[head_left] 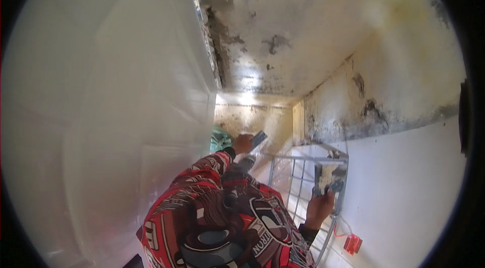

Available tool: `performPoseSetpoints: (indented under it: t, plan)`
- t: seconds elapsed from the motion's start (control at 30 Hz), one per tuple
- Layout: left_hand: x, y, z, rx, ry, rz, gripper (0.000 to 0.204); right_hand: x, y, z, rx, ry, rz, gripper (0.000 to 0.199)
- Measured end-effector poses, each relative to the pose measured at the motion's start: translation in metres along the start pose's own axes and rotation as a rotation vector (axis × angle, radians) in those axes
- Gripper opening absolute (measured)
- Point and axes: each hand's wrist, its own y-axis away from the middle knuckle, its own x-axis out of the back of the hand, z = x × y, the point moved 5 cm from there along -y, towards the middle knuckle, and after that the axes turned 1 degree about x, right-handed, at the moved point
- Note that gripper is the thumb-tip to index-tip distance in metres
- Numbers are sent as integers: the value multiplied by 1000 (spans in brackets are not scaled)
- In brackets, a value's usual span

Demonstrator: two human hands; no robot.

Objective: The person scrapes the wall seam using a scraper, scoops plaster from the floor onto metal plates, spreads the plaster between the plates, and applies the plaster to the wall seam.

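My left hand (243,144) is closed around a dark, flat scraper (259,138), out ahead of my body near the lower part of the stained wall. In my right hand (320,208), lower and to the right, is a wide putty knife (331,177). Pale putty lies across its dark blade, which is over the top of a metal wire rack. My right thumb rests against the blade's lower edge. A green plastic bag (221,139) sits just left of my left hand.
The wire rack (297,174) stands on my right, beside a white lower wall (399,182). Peeling, dark-patched wall (283,25) rises ahead. A large pale panel (116,91) runs close along my left. A small red object (352,244) lies at lower right.
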Motion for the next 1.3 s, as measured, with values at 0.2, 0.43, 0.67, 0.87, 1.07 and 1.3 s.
performPoseSetpoints:
  t: [0.2,0.43,0.67,0.87,1.07,1.3]
  plan:
    - [-13,25,-15,-40,-19,127,27,-32,-5,-15,-54,-46,-50,36]
    - [-7,60,19,476,563,8,31,-10,13,-41,-74,-62,-147,42]
    - [-36,116,68,549,855,106,27,39,18,-53,-159,-4,-149,38]
    - [-74,171,46,563,1073,306,15,60,21,-41,-306,118,-185,36]
    - [-54,222,44,396,871,432,13,57,26,-22,-449,197,-278,34]
    - [-34,284,44,679,782,398,14,54,23,15,-535,246,-362,29]
